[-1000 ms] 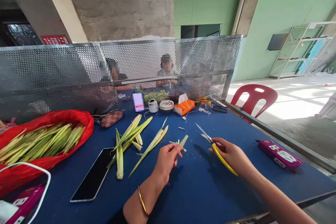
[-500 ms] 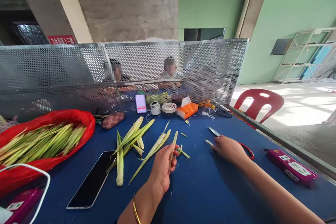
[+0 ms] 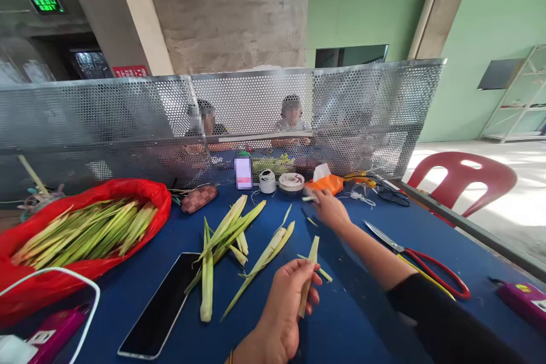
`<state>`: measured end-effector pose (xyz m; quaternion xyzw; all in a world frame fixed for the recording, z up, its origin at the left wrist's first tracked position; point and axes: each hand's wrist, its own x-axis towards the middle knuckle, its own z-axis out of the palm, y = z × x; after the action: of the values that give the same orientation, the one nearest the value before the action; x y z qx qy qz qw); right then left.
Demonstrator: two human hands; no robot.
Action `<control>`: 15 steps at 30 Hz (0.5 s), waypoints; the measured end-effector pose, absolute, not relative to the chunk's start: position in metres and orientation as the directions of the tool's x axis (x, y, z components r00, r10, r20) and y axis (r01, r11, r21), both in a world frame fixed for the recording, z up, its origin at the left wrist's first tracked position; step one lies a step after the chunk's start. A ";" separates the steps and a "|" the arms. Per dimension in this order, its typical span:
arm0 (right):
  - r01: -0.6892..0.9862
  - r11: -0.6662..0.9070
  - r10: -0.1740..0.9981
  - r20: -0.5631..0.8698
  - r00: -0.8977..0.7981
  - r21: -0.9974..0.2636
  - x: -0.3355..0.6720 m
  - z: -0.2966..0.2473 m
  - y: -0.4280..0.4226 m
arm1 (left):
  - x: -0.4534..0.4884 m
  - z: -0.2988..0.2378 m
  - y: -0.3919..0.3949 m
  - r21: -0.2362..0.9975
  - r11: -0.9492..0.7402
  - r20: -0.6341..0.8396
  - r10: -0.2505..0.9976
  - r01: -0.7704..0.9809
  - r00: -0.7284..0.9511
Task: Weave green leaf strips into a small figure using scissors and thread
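Note:
My left hand point(image 3: 285, 302) is closed around a pale corn husk strip point(image 3: 313, 250), which points up and away from me. At the back of the table, my right hand point(image 3: 333, 209) pinches a small whitish-green husk piece point(image 3: 310, 198), just in front of the orange tissue pack point(image 3: 335, 184). Right of that forearm lie scissors with red handles point(image 3: 443, 276), their blades pointing away. Loose husks point(image 3: 207, 278) are crossed on the blue table left of centre, and another split husk point(image 3: 260, 259) lies nearer my left hand. A thin green scrap point(image 3: 324, 274) sits beside the held strip.
A red bag point(image 3: 160, 205) full of husks stands at left. A dark tablet point(image 3: 157, 310) lies partly under husks. String point(image 3: 267, 182), a tape roll point(image 3: 291, 182), a phone point(image 3: 243, 172) and a checked pouch point(image 3: 199, 199) line the perforated screen point(image 3: 264, 91). Two people sit behind it.
My right hand has moved from beside the scissors, away and leftward to the tissue pack, carrying the small husk piece. My left hand still holds its strip. The view has shifted left.

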<state>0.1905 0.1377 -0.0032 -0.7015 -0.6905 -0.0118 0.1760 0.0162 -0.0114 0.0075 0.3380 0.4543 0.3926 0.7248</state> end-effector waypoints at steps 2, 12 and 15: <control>0.968 -0.045 0.943 0.309 0.123 -0.247 0.195 0.006 0.163 | 0.017 0.007 -0.011 0.834 0.488 -0.420 0.864 -0.257 0.277; 0.917 -0.149 0.904 0.326 0.278 -0.369 0.203 0.024 0.238 | 0.018 0.016 -0.011 0.799 0.552 -0.479 0.824 -0.239 0.303; 0.901 -0.147 0.861 0.395 0.319 -0.407 0.206 0.034 0.240 | 0.018 0.018 -0.011 0.796 0.551 -0.495 0.830 -0.249 0.255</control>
<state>0.2061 0.2403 0.0335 -0.7566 -0.5825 -0.0338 0.2952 0.0176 -0.0108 0.0179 0.2984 0.4869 0.3679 0.7339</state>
